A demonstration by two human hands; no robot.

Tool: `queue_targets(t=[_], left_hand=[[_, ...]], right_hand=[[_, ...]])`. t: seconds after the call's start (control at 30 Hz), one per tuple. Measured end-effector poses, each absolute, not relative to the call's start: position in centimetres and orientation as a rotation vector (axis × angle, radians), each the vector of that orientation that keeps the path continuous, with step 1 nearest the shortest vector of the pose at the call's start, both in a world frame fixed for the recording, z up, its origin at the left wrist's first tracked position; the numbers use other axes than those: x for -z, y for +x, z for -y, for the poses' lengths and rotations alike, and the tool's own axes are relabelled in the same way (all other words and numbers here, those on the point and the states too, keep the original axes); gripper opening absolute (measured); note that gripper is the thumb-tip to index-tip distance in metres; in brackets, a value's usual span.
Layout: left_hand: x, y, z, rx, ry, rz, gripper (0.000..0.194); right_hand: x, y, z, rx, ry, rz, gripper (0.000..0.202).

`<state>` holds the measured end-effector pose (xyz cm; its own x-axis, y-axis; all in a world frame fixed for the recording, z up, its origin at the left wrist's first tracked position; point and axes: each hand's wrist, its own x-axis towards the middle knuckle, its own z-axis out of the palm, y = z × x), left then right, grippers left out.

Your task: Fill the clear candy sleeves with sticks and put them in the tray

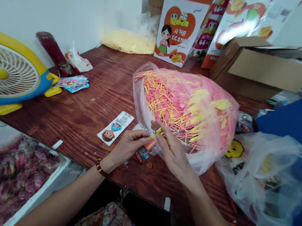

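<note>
A clear bag of pink and yellow sticks (167, 100) lies open on the brown wooden table (101, 67). In front of its mouth, my right hand (172, 150) has its fingers closed around a few short yellow sticks (159, 131). Beside it on the left, my left hand (129, 144) is pinched near the same sticks; what its fingertips hold is too small to make out. Beneath the hands is a printed packet (142, 153), partly covered. Left of them lies a white printed wrapper (115, 127) with a cartoon face.
A yellow and blue fan (5, 71) stands at the left, near a stack of cards (74, 82). Printed boxes (179, 22) and an open carton (272, 71) stand behind. A plastic bag (269, 177) is at right; a white bin (63, 168) sits lower left.
</note>
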<state>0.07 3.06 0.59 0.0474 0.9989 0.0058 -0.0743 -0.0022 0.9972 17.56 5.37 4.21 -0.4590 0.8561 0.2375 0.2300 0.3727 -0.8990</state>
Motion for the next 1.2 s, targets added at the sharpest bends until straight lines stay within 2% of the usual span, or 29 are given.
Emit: queue_targets(t=[0.1,0.2,0.33,0.5,0.63,0.77,0.9,1.03,1.2], left_hand=[[-0.8,0.3,-3.2,-1.246,1.142,-1.107,0.028],[-1.1,0.2,-3.4,-1.260,1.118,-1.097,0.028],[-1.8,-0.5,-3.4,-1.233,1.174,-1.081,0.027],[-3.6,-0.7,-3.2,-1.308,1.415,-1.133,0.026],[-4.9,-1.2,-3.2,-1.374,1.484,-1.200,0.022],[-4.9,-3.2,-3.4,-1.352,1.480,-1.313,0.022],[-2.1,-5.5,-3.9,-1.092,1.470,-1.452,0.026],[1.8,-6.3,-4.2,-0.940,1.583,-1.632,0.028],[3.8,-5.5,-4.5,-0.897,1.754,-1.768,0.027]], right_hand=[[-4.7,18.6,-5.8,-1.007,-0.956,2.100,0.043],[-4.6,19.7,-6.4,-1.054,-0.980,2.051,0.042],[-4.7,20.3,-6.7,-0.986,-1.066,1.988,0.020],[-5.9,19.7,-6.8,-1.031,-0.902,1.916,0.015],[-6.8,18.7,-7.5,-0.990,-0.948,1.820,0.014],[-6.4,16.7,-8.0,-1.189,-1.000,1.802,0.017],[-3.5,14.3,-8.8,-1.393,-1.188,1.840,0.019],[-0.8,12.9,-9.0,-1.171,-1.450,2.152,0.019],[-1.1,14.5,-9.1,-0.709,-1.545,2.312,0.018]])
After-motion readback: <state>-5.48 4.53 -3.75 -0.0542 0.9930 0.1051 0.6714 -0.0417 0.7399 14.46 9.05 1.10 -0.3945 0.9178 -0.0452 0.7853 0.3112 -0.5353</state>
